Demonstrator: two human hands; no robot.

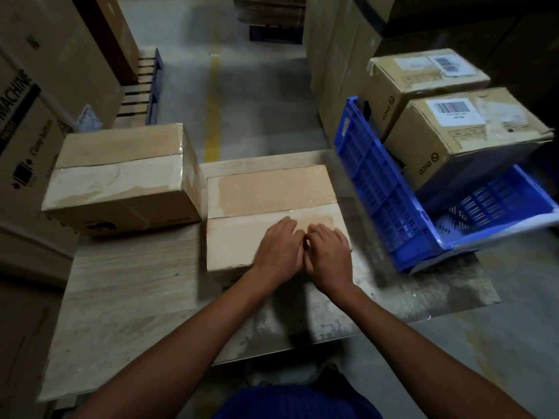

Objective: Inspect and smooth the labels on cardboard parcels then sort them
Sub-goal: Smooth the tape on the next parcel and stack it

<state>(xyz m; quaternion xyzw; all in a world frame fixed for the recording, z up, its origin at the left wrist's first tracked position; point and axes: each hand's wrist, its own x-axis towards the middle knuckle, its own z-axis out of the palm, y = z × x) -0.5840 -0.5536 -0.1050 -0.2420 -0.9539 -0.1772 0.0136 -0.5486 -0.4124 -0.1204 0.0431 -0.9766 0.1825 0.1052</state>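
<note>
A flat cardboard parcel [263, 195] lies in the middle of the wooden table [127, 285], its top sealed with clear tape. My left hand [279, 247] and my right hand [328, 252] lie side by side, palms down, on the near right part of its top, fingers straight and pressing. A taller taped parcel [121, 173] stands to the left on the table. Two parcels with barcode labels sit at the right: one [465, 131] inside a blue plastic crate [393, 201], another [423, 77] behind it.
Large cartons are stacked at the left [27, 116] and behind the crate [335, 62]. A concrete aisle with a yellow line [213, 116] runs ahead, with wooden pallets [142, 89] along its left. The crate tilts at the table's right edge.
</note>
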